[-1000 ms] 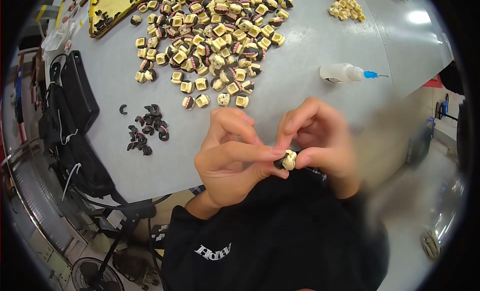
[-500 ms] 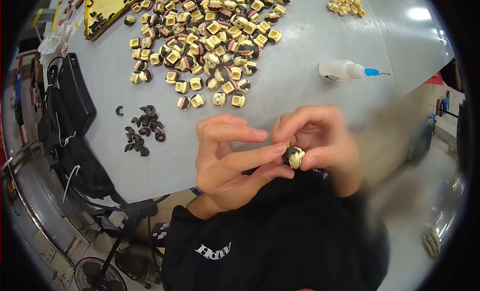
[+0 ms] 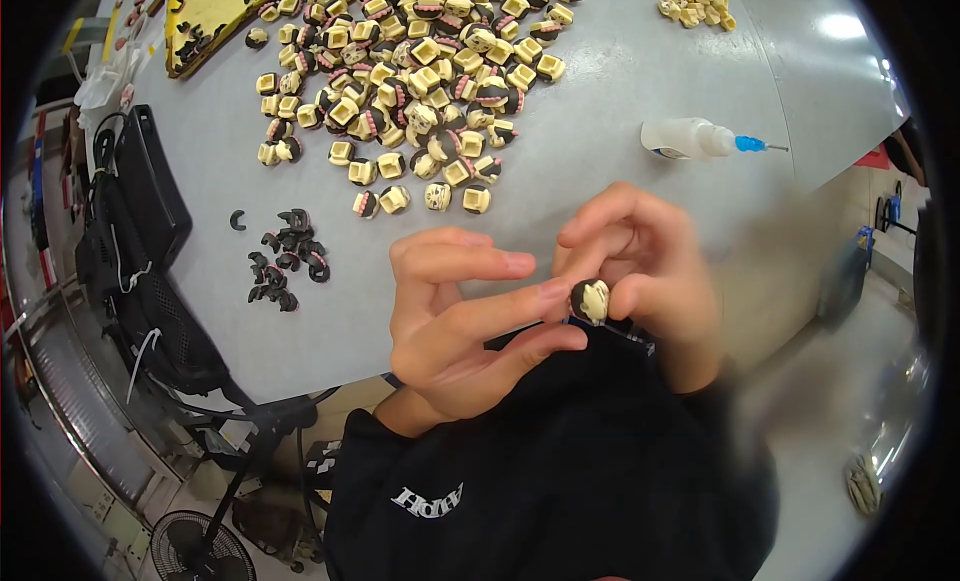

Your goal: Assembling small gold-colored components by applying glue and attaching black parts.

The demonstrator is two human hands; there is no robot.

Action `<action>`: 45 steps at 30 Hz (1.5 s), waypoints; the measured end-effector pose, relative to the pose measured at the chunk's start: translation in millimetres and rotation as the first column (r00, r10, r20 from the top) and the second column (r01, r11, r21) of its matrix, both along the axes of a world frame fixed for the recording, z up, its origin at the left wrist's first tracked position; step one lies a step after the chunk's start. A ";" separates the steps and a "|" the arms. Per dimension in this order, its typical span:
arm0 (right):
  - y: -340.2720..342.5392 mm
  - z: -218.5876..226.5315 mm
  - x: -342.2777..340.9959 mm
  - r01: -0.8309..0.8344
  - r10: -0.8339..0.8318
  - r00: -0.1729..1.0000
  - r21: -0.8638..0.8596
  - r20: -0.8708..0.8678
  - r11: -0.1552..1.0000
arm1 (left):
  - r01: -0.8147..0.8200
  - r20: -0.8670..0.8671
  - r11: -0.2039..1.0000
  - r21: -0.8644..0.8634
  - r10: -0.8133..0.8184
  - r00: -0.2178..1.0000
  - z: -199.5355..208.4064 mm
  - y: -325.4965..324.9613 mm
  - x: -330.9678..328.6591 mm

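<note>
the right hand (image 3: 662, 286) grips a small, rounded, cream-and-black molded piece (image 3: 596, 301) between the thumb and the fingers. the piece is raised at the near edge of the gray, smooth-topped desk (image 3: 330, 331), with its black side facing the left hand (image 3: 435, 361). the left hand is partly open: the fingers are spread, and the thumb stands apart below them. its fingertips are just beside the piece; whether they touch it cannot be determined.

a large pile of cream, black and pink molded pieces (image 3: 423, 83) extends from the far edge of the desk toward its middle. many units lie with a square recess facing up. a small group of black, curved, arc-shaped parts (image 3: 289, 262) lies toward the left edge; one arc is apart from the group. a translucent white bottle with a blue needle tip (image 3: 680, 139) lies on its side, tip toward the right edge. a cluster of small plain cream parts (image 3: 695, 6) is near the far edge, right of the pile. a shallow yellow tray (image 3: 225, 9) occupies the far left corner and carries further black arcs.
</note>
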State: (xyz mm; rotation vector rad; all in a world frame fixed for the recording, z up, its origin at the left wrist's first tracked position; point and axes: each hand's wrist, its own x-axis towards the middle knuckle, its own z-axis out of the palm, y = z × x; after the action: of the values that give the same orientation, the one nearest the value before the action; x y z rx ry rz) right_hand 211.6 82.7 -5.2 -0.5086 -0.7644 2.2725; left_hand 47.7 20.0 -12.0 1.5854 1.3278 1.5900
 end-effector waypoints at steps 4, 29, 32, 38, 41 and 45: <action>-2.7 4.3 -3.4 0.007 -0.007 0.990 -0.002 0.144 1.000 | -0.002 -0.009 1.000 -0.023 0.002 1.000 -1.8 0.8 0.4; -0.8 6.8 -16.0 0.031 -0.404 0.848 0.730 0.342 0.683 | -0.131 0.021 0.989 -0.073 0.132 0.991 6.1 -7.4 0.8; 0.4 10.4 -24.4 -0.043 -0.521 0.723 0.783 0.453 0.621 | -0.229 -0.130 0.973 0.008 0.228 0.965 13.9 -24.0 -5.7; 12.5 -0.3 -42.2 0.020 -0.816 0.464 0.917 0.344 0.398 | -0.672 -0.495 0.727 0.142 0.640 0.588 9.9 -35.0 -39.3; 7.0 -1.7 -34.0 0.084 -0.817 0.497 0.920 0.294 0.382 | -0.728 -0.584 0.684 0.033 0.605 0.541 12.7 -35.9 -54.3; -2.8 -7.3 -30.1 0.139 -0.806 0.523 0.906 0.276 0.401 | -0.763 -0.689 0.644 -0.063 0.525 0.500 13.2 -37.7 -61.3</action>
State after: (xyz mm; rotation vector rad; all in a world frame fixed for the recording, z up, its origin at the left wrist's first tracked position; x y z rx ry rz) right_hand 181.5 79.9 -12.5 -0.9955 -1.6268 0.8265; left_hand -13.6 -17.7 1.2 1.4702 2.7048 1.0318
